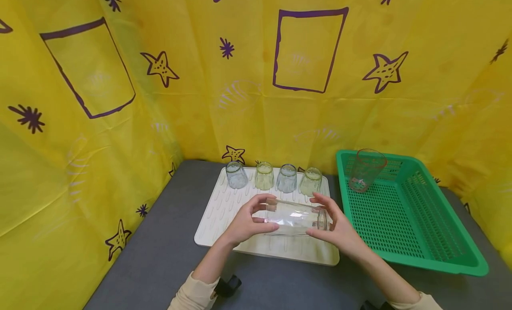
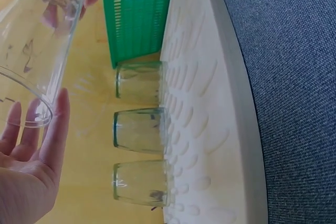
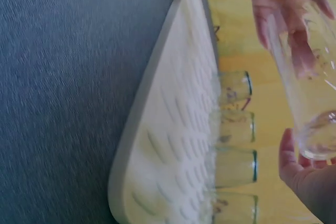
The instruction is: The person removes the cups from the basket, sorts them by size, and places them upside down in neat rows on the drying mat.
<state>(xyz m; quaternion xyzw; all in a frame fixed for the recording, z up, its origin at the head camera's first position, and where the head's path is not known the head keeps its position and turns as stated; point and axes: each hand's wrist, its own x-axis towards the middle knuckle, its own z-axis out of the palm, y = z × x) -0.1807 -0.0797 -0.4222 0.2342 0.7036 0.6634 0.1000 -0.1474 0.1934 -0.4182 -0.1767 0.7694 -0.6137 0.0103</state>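
A tall clear drinking glass (image 1: 294, 216) lies on its side in the air above the white drying tray (image 1: 212, 221), held between both hands. My left hand (image 1: 252, 219) grips its open end, thumb on the near side and fingers behind. At the thick-bottomed end, my right hand (image 1: 334, 223) holds the glass between thumb and fingers. The left wrist view shows the glass's round rim (image 2: 31, 95) by the left fingers. In the right wrist view the heavy base (image 3: 317, 137) sits against the right hand (image 3: 310, 177).
Several small tinted glasses, among them a blue one (image 1: 237, 176) and a green one (image 1: 264, 176), stand in a row along the tray's back edge. To the right is a green plastic basket (image 1: 460, 239) with a tall red-rimmed glass (image 1: 366, 170) leaning in its back left corner.
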